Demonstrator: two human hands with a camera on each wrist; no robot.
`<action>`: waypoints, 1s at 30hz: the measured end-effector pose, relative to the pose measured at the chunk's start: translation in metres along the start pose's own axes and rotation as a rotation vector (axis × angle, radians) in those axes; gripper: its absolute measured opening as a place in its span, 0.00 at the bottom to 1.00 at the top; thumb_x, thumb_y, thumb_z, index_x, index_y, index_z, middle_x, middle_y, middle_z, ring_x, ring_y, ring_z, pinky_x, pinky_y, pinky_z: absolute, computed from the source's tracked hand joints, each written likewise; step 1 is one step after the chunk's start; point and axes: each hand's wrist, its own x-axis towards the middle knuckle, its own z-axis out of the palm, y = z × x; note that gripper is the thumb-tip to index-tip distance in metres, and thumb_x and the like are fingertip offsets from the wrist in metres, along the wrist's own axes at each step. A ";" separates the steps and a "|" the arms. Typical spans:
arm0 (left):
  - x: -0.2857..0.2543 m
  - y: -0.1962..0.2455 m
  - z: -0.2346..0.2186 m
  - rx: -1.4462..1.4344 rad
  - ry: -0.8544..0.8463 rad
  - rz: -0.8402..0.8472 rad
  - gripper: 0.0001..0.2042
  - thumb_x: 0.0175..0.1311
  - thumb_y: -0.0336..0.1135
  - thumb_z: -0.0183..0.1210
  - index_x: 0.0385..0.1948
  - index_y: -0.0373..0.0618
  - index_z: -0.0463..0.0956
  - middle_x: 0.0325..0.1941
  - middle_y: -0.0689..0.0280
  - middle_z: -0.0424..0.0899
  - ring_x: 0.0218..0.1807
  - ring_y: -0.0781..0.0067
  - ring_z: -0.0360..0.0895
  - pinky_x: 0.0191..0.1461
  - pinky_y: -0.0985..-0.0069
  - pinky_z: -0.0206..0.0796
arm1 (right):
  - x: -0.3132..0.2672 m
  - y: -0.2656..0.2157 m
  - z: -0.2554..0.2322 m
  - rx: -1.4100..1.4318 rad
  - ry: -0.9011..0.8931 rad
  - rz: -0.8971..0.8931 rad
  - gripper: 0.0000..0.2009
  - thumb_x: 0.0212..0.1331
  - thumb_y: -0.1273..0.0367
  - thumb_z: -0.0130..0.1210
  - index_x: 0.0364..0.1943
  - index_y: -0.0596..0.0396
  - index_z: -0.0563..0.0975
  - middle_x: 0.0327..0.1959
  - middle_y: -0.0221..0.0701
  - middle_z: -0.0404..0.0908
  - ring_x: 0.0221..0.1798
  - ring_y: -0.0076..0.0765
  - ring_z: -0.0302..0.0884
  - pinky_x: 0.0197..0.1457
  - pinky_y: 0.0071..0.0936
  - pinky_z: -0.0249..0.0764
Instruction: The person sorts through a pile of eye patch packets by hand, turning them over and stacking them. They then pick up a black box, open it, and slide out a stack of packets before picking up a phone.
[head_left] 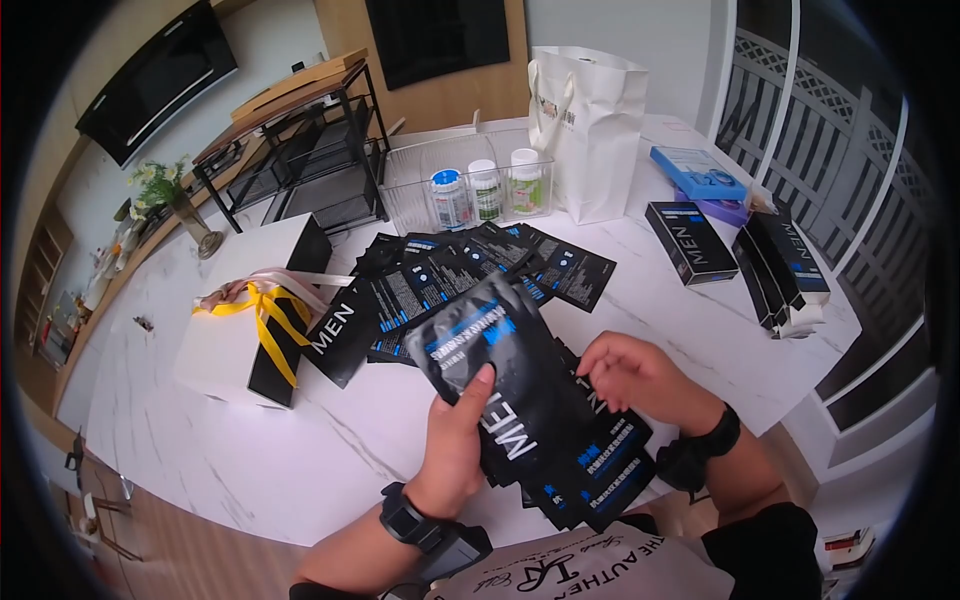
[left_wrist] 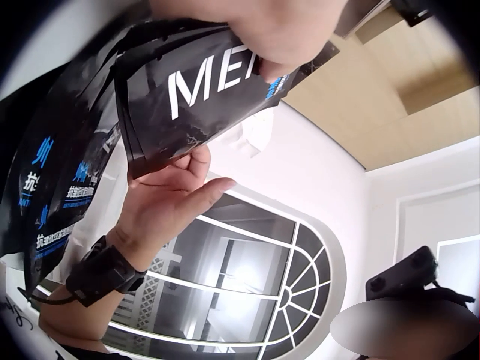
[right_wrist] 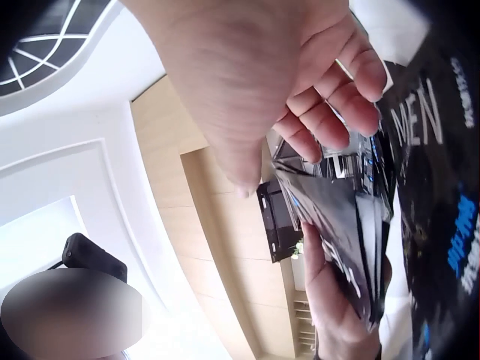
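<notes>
Several black packets marked MEN [head_left: 510, 370] are gripped in the left hand [head_left: 455, 440], its thumb across the top one; the left wrist view shows the same packets [left_wrist: 199, 82] close up. At their right edge is the right hand [head_left: 635, 375], fingers relaxed and a little bent, holding nothing. In the right wrist view the right hand [right_wrist: 292, 97] has its thumb apart from its fingers, beside the held packets [right_wrist: 330, 217]. More black packets [head_left: 600, 470] lie beneath, near the table's front edge. Another spread of packets [head_left: 430, 290] lies farther back.
A white box [head_left: 235, 310] with yellow ribbon [head_left: 275, 320] is at left. Behind stand a black rack [head_left: 320, 150], a clear bin [head_left: 400, 200] with bottles and a white paper bag [head_left: 590, 140]. Black boxes [head_left: 690, 243] and a blue box [head_left: 698, 173] lie at right.
</notes>
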 end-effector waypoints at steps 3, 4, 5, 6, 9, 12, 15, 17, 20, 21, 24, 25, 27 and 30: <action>0.000 -0.007 0.002 0.039 -0.021 0.022 0.17 0.61 0.40 0.51 0.47 0.39 0.66 0.41 0.60 0.77 0.40 0.69 0.78 0.44 0.73 0.71 | -0.001 0.007 0.009 -0.268 -0.082 -0.121 0.11 0.54 0.65 0.57 0.27 0.55 0.68 0.18 0.20 0.64 0.22 0.12 0.58 0.23 0.13 0.56; -0.001 -0.007 0.002 0.039 -0.021 0.022 0.17 0.61 0.40 0.51 0.47 0.39 0.66 0.41 0.60 0.77 0.40 0.69 0.78 0.44 0.73 0.71 | 0.000 0.009 0.012 -0.346 -0.052 -0.119 0.13 0.53 0.67 0.58 0.23 0.54 0.65 0.18 0.19 0.64 0.21 0.11 0.58 0.23 0.13 0.56; -0.001 -0.007 0.002 0.051 -0.023 0.016 0.17 0.61 0.39 0.51 0.47 0.39 0.66 0.41 0.61 0.77 0.40 0.70 0.77 0.44 0.73 0.71 | 0.001 0.010 0.012 -0.346 -0.052 -0.119 0.13 0.53 0.67 0.58 0.23 0.54 0.65 0.18 0.19 0.64 0.21 0.11 0.58 0.23 0.13 0.56; -0.001 -0.006 0.002 0.063 -0.024 0.010 0.16 0.61 0.39 0.51 0.47 0.39 0.66 0.41 0.61 0.77 0.41 0.71 0.77 0.45 0.74 0.71 | 0.001 0.011 0.012 -0.350 -0.036 -0.097 0.13 0.54 0.66 0.57 0.22 0.54 0.65 0.17 0.20 0.64 0.20 0.11 0.59 0.22 0.13 0.57; -0.001 -0.007 0.000 0.070 -0.034 0.011 0.15 0.61 0.38 0.51 0.46 0.40 0.67 0.41 0.62 0.77 0.41 0.72 0.77 0.45 0.75 0.70 | 0.000 0.004 0.016 -0.287 0.022 0.024 0.13 0.58 0.65 0.52 0.21 0.56 0.65 0.16 0.21 0.65 0.18 0.12 0.60 0.19 0.13 0.59; -0.004 -0.006 0.001 0.022 -0.067 -0.008 0.14 0.60 0.33 0.53 0.46 0.40 0.68 0.42 0.64 0.77 0.41 0.75 0.76 0.44 0.77 0.69 | -0.001 0.006 0.014 -0.204 0.099 0.105 0.14 0.61 0.63 0.48 0.22 0.57 0.67 0.15 0.21 0.65 0.15 0.14 0.62 0.18 0.14 0.61; -0.003 -0.005 0.001 0.011 -0.104 -0.020 0.15 0.59 0.30 0.54 0.47 0.39 0.68 0.43 0.65 0.77 0.43 0.76 0.74 0.47 0.78 0.67 | 0.000 0.010 0.010 -0.219 0.191 0.034 0.12 0.62 0.64 0.44 0.26 0.57 0.69 0.17 0.21 0.67 0.16 0.13 0.62 0.18 0.14 0.62; -0.003 -0.005 0.001 0.004 -0.095 -0.028 0.15 0.59 0.29 0.54 0.47 0.39 0.68 0.44 0.65 0.76 0.44 0.76 0.74 0.48 0.77 0.67 | 0.003 0.013 0.009 -0.251 0.249 -0.020 0.10 0.63 0.66 0.43 0.29 0.57 0.70 0.19 0.22 0.67 0.17 0.12 0.62 0.18 0.13 0.62; -0.002 -0.004 0.001 0.004 -0.074 -0.007 0.16 0.60 0.32 0.51 0.49 0.38 0.65 0.45 0.60 0.76 0.44 0.68 0.76 0.48 0.72 0.69 | 0.003 0.014 0.002 -0.132 0.303 -0.161 0.10 0.57 0.75 0.39 0.42 0.56 0.68 0.30 0.23 0.70 0.24 0.11 0.64 0.23 0.11 0.63; -0.002 -0.003 0.000 -0.018 -0.072 -0.012 0.16 0.60 0.33 0.51 0.49 0.38 0.65 0.45 0.59 0.76 0.44 0.67 0.76 0.49 0.71 0.69 | 0.002 0.010 0.001 -0.132 0.303 -0.161 0.10 0.57 0.75 0.39 0.42 0.56 0.68 0.30 0.23 0.70 0.24 0.11 0.64 0.23 0.11 0.63; 0.000 0.002 0.000 -0.045 -0.040 -0.026 0.15 0.61 0.33 0.50 0.48 0.38 0.65 0.45 0.60 0.76 0.44 0.68 0.75 0.49 0.73 0.68 | 0.003 0.005 0.001 0.026 0.357 -0.285 0.17 0.45 0.82 0.37 0.42 0.59 0.68 0.31 0.24 0.70 0.30 0.14 0.66 0.35 0.13 0.65; 0.000 0.003 0.000 -0.079 -0.026 -0.039 0.14 0.61 0.33 0.50 0.47 0.38 0.67 0.44 0.63 0.77 0.45 0.71 0.75 0.49 0.75 0.67 | 0.004 0.012 -0.004 0.026 0.356 -0.285 0.17 0.45 0.82 0.37 0.42 0.59 0.68 0.31 0.24 0.70 0.30 0.14 0.66 0.35 0.13 0.65; 0.001 0.003 -0.001 -0.065 -0.021 -0.032 0.13 0.61 0.32 0.51 0.47 0.38 0.67 0.44 0.62 0.76 0.45 0.71 0.75 0.49 0.74 0.67 | 0.003 0.025 -0.018 -0.320 0.454 -0.515 0.12 0.43 0.82 0.36 0.32 0.59 0.69 0.28 0.25 0.70 0.30 0.19 0.66 0.34 0.16 0.64; -0.003 0.002 0.002 -0.011 -0.051 -0.109 0.14 0.61 0.31 0.51 0.47 0.38 0.67 0.45 0.62 0.76 0.45 0.72 0.74 0.49 0.75 0.67 | -0.006 0.005 -0.015 -0.502 0.372 -0.550 0.08 0.35 0.82 0.35 0.20 0.58 0.67 0.18 0.32 0.67 0.22 0.31 0.64 0.27 0.22 0.59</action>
